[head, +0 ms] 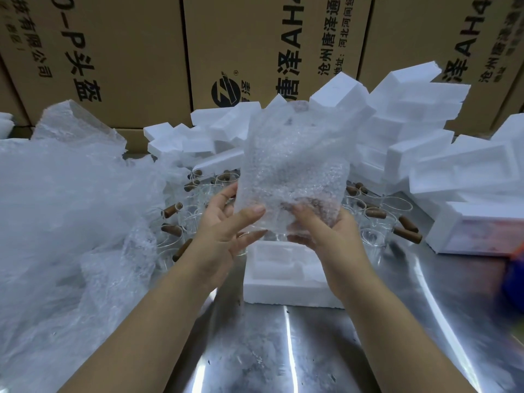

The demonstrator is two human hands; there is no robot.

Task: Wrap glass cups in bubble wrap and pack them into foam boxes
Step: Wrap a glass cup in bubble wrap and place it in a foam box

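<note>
Hanging over an open foam box point(286, 290), a bubble wrap point(292, 165) is pinched by the left hand point(224, 239) and cupped by curled right hand point(331, 231) fingers; contents unclear.

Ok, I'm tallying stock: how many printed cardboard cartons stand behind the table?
3: the left carton, the centre carton and the right carton. Brown slivers at both edges and lower down may be further cartons.

- bubble wrap sheet point(292, 163) clear, dotted with bubbles;
- foam boxes point(411, 109) white;
- cup handles point(407, 232) brown;
- cardboard cartons point(255, 38) tan, black print;
- table point(283, 350) shiny steel grey
</note>
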